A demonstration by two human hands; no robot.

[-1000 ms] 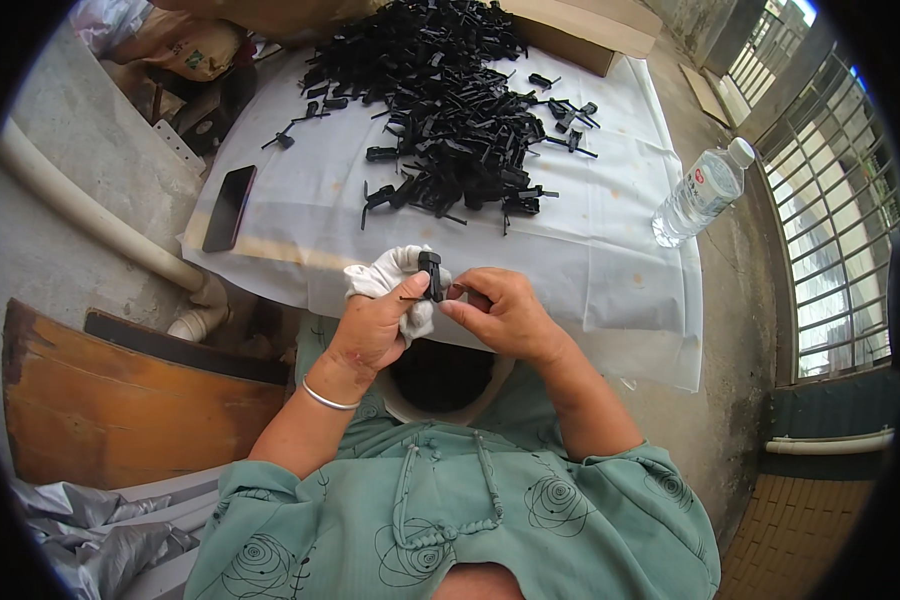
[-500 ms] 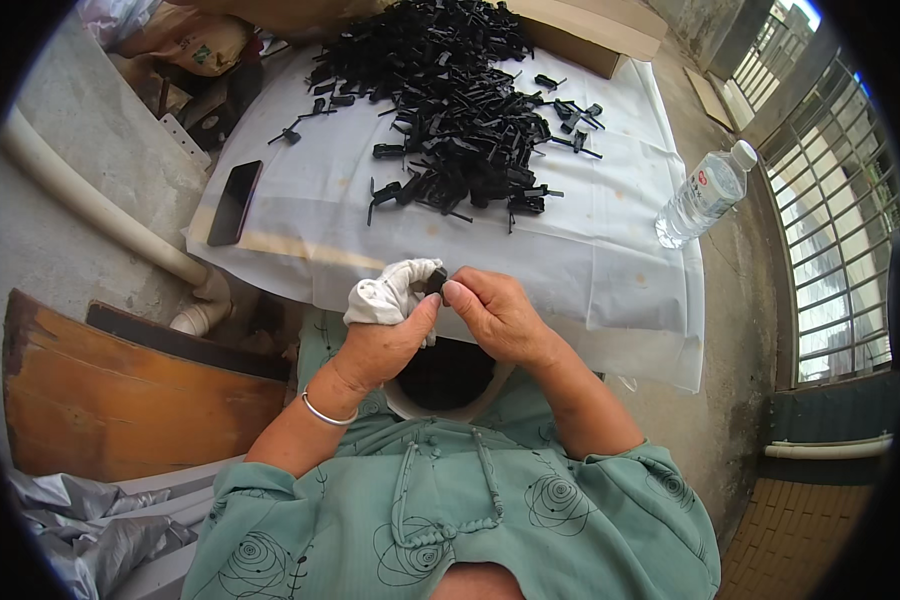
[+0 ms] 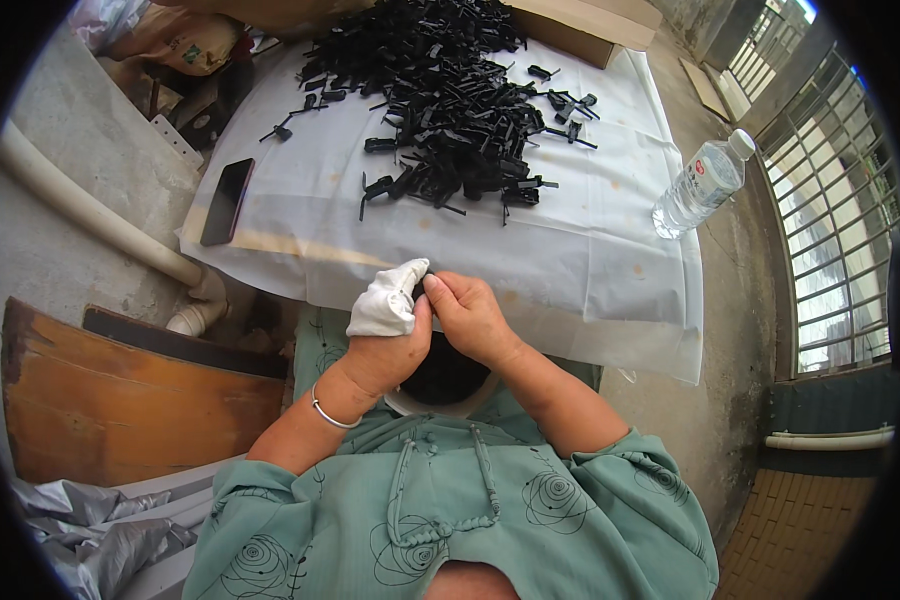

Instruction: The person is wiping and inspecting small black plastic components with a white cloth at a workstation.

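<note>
My two hands meet close in front of me, just short of the bench's [image 3: 610,255] near edge, with a small black piece [image 3: 421,288] caught between them. My left hand [image 3: 390,360] is closed around it: the fingers are wrapped in white cloth [image 3: 385,303], perhaps a glove, and the bare thumb lies along the near side. My right hand [image 3: 472,318] is curled in from the right, thumb and forefinger pinched together on the piece's right side. Neither hand is nearer to it, since both touch it.

Only a dark sliver shows between the cloth and my right thumb. That sliver slants forward and a little to the right, away from my body, but the fingers hide the rest, so I cannot tell how the whole piece's long axis lies.

Below my hands and toward my body is a pale-rimmed container [image 3: 402,402] with a dark inside; its opening sits under the wrists, partly covered by them, and what it holds is too dark to make out.

Ahead of both hands, well apart from them, the heap of black parts [image 3: 460,115] runs away from me up the bench. Its closest stragglers lie straight forward, one thin leg pointing back toward my left hand.
</note>
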